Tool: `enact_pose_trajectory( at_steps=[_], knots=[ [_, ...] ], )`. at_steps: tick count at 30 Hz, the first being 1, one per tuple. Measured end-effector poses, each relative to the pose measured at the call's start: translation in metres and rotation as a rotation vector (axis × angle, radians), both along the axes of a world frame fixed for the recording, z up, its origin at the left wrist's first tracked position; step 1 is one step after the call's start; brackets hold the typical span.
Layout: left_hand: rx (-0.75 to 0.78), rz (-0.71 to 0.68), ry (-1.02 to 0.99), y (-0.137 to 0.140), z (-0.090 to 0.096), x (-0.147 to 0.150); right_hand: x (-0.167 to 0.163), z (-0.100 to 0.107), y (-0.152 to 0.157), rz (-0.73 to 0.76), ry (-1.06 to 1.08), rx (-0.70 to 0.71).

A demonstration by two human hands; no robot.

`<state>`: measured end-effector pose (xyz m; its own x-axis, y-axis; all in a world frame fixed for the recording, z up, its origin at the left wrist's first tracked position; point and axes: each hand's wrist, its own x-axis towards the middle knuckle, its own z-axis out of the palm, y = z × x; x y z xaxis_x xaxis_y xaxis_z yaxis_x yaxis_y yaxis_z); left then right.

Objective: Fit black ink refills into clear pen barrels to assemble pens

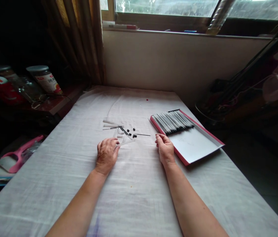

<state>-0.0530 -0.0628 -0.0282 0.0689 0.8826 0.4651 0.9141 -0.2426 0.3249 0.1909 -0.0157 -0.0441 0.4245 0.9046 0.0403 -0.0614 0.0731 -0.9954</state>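
Note:
My left hand point(107, 154) rests on the cloth with its fingers loosely bent and the thumb apart. Its fingertips lie at the edge of a loose pile of clear plastic tubes point(109, 121). Several small black caps point(130, 134) and thin black rods point(125, 131) lie in and beside this pile. One thin black rod point(143, 134) points toward my right hand point(164, 148), whose thumb and fingers are pinched together. Whether the pinch holds anything is too small to tell. Just right of that hand lies a shallow red-edged box point(190, 149) with a row of clear, black-ended pens point(172, 121).
A white cloth covers the table point(134, 204). A tiny red bit point(147, 99) lies toward the far edge. At left are a labelled jar point(46, 80) on a side shelf and pink-handled scissors point(20, 158). A wall and window stand behind the table.

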Motion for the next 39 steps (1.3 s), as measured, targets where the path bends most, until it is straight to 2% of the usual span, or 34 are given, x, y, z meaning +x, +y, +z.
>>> enact_pose_trajectory(
  at_steps=[4,7,12,30,34,39],
  knots=[
    [-0.009,-0.022,-0.197,0.001,-0.008,-0.003,0.002,0.009,0.002,-0.045,0.257,-0.028],
    [-0.022,-0.044,-0.275,0.002,-0.010,-0.004,0.002,0.015,0.001,-0.065,0.320,-0.010],
    [-0.034,-0.075,-0.311,0.003,-0.009,-0.004,0.001,0.019,-0.001,-0.044,0.262,0.044],
    [0.015,-0.143,-0.263,0.001,-0.011,-0.003,-0.003,0.024,-0.009,0.070,0.138,0.052],
    [0.015,-0.221,-0.219,-0.001,-0.011,0.000,-0.009,0.022,-0.013,0.153,0.037,0.046],
    [-0.018,-0.290,-0.216,-0.004,-0.011,0.007,-0.027,0.014,-0.022,0.328,-0.153,0.063]
  ],
)
